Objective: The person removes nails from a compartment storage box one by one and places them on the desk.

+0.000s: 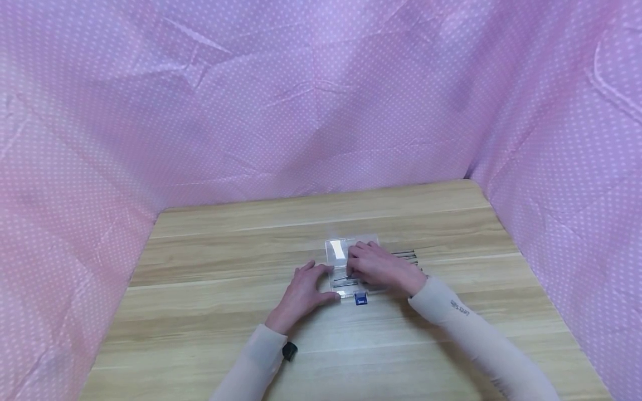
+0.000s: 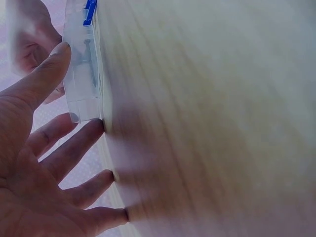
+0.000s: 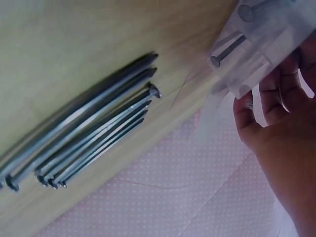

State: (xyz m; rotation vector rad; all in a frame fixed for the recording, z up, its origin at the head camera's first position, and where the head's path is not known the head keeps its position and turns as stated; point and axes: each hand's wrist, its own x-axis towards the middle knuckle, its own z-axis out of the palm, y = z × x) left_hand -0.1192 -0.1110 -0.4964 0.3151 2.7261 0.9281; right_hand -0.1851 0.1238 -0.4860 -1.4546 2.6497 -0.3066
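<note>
A clear plastic box (image 1: pixel 346 294) with a blue latch (image 1: pixel 360 299) stands on the table, its transparent lid (image 1: pixel 337 252) swung back. Several nails (image 1: pixel 346 284) lie inside. My left hand (image 1: pixel 303 289) holds the box's left end, thumb on the front wall and forefinger at the back corner; the other fingers are spread, tips at the tabletop. Over the box, my right hand (image 1: pixel 378 265) reaches in with bent fingers. Its fingertips are hidden, so I cannot tell whether they pinch a nail. Right of the box lies a row of longer nails (image 3: pixel 74 116).
The wooden table (image 1: pixel 225 250) extends around the box on all sides. Pink dotted cloth (image 1: pixel 311 111) hangs behind it and along both sides. A small black device (image 1: pixel 289 351) sits at the left wrist.
</note>
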